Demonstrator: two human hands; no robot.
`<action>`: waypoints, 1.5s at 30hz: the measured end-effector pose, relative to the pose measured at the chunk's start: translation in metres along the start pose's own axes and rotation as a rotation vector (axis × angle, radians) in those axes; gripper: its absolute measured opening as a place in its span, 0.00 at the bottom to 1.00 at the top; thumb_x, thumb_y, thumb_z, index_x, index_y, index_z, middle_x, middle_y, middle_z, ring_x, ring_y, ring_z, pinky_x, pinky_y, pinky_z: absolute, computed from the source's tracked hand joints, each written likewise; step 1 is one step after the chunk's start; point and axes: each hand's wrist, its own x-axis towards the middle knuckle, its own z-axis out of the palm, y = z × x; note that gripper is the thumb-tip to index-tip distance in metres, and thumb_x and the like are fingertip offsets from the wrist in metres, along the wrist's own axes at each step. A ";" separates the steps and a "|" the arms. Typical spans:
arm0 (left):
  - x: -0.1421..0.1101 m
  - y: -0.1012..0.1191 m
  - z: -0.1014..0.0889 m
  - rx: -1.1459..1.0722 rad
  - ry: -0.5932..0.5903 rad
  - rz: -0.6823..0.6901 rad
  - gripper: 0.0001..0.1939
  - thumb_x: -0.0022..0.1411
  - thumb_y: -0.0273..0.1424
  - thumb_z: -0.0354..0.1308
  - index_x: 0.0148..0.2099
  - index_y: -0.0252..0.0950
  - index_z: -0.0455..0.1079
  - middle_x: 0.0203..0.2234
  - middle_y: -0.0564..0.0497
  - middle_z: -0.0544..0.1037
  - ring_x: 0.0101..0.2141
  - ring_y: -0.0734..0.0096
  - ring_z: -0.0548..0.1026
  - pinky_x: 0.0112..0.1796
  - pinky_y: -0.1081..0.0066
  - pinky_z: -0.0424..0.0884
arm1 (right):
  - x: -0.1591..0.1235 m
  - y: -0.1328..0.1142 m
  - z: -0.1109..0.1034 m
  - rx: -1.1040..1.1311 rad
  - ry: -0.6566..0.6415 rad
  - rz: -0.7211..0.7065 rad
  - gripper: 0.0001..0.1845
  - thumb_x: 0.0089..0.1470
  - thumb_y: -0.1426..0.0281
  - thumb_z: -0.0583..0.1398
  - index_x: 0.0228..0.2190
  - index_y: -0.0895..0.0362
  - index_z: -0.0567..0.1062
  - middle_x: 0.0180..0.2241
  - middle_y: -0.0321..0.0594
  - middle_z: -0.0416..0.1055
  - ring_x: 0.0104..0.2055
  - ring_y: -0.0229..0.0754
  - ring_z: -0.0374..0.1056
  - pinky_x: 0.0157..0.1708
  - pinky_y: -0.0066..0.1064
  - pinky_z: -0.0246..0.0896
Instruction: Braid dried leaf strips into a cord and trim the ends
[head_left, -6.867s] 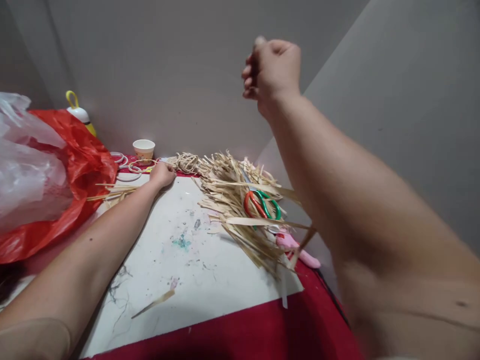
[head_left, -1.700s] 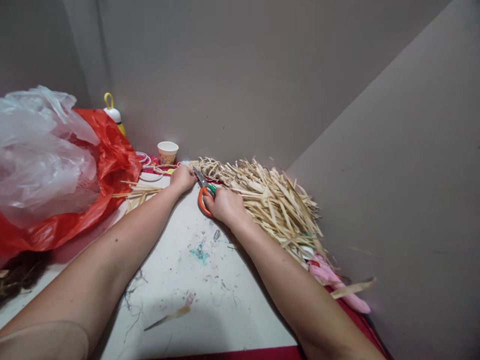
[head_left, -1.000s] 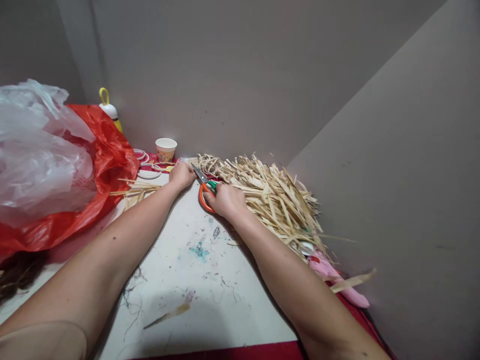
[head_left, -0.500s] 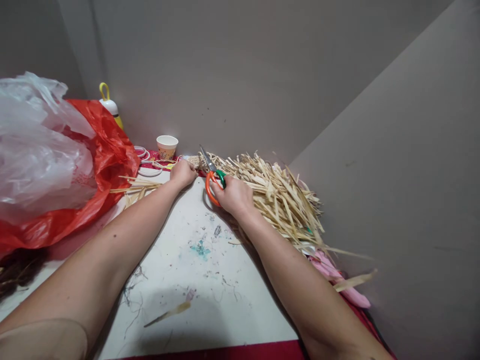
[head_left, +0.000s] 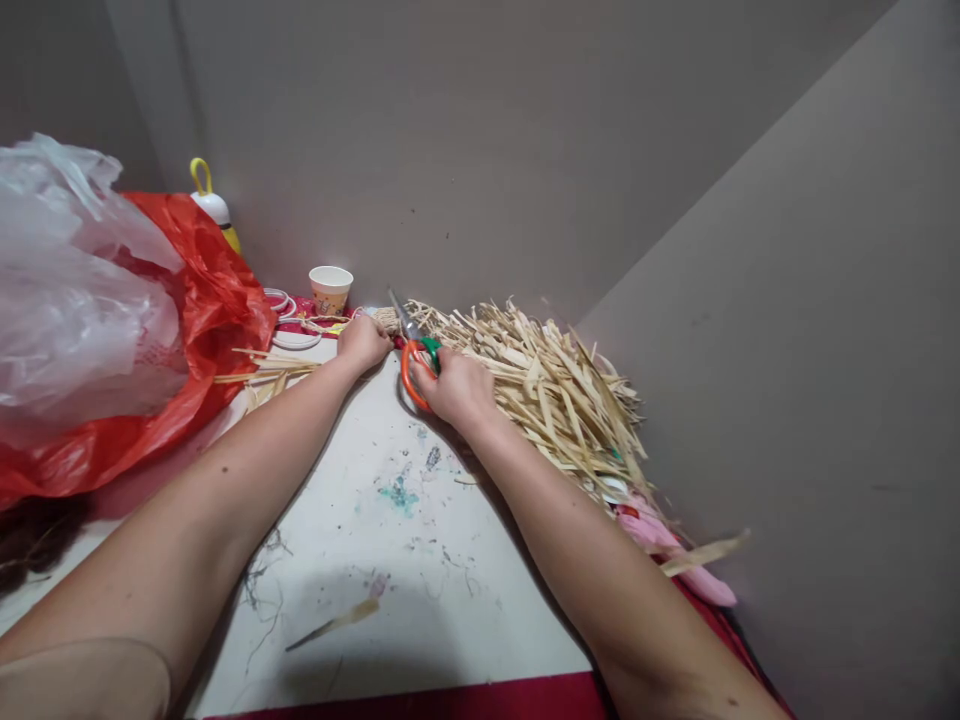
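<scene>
My right hand [head_left: 463, 388] is closed round a pair of scissors [head_left: 420, 360] with one orange and one green handle loop. The blades point up and to the left, towards the wall. Close by on the left, my left hand [head_left: 363, 342] is closed at the back edge of the table; what its fingers hold is hidden. A pale braided piece [head_left: 386, 318] lies just behind that hand and beside the blade tips. To the right of the scissors spreads a heap of dry straw-coloured strips [head_left: 559, 385], partly behind my right hand.
A paper cup [head_left: 331, 290], white rings [head_left: 296, 340] and a yellow-and-white bottle [head_left: 214, 208] stand or lie at the back left. Red and clear plastic bags [head_left: 217, 310] bulge at the left. A pink cloth-like item [head_left: 697, 580] lies at the right edge. A grey wall [head_left: 480, 150] rises behind.
My right hand and the scissors have shifted slightly left, nearer my left hand. The whole view has moved a little; my left hand stays closed in the same place.
</scene>
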 end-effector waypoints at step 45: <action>0.003 -0.004 0.000 0.133 0.025 0.070 0.07 0.53 0.32 0.55 0.29 0.37 0.74 0.29 0.48 0.78 0.32 0.67 0.73 0.34 0.70 0.65 | 0.014 0.025 0.008 0.383 0.073 0.139 0.24 0.52 0.51 0.52 0.32 0.56 0.77 0.29 0.44 0.75 0.33 0.46 0.71 0.32 0.31 0.59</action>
